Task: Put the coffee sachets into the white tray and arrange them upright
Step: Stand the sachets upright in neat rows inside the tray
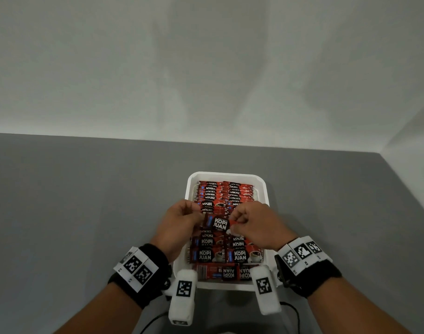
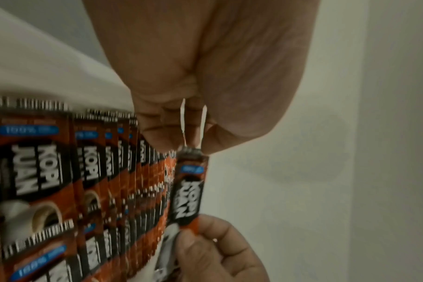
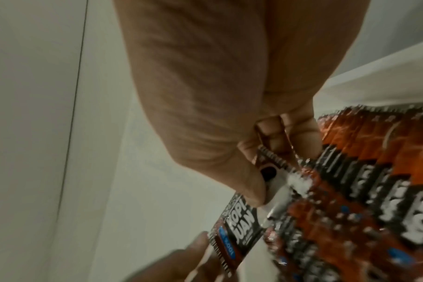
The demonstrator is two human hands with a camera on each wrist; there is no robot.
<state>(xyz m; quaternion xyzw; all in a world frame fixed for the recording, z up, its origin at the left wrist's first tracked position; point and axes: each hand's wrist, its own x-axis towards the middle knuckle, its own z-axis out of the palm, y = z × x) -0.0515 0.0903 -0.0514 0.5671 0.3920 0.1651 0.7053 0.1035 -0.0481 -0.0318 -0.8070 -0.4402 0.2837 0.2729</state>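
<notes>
My left hand (image 1: 182,221) and right hand (image 1: 253,224) each pinch one short end of the same coffee sachet (image 1: 217,223), so my grip holds it flat-faced above the middle of the white tray (image 1: 262,189), over the rows of sachets (image 1: 224,192) already standing there. I think that if I push it down carelessly, it can bend or knock the neighbours over. The rows almost touch the tray walls, so the room is small; outside the tray the grey surface (image 1: 73,201) is open.
</notes>
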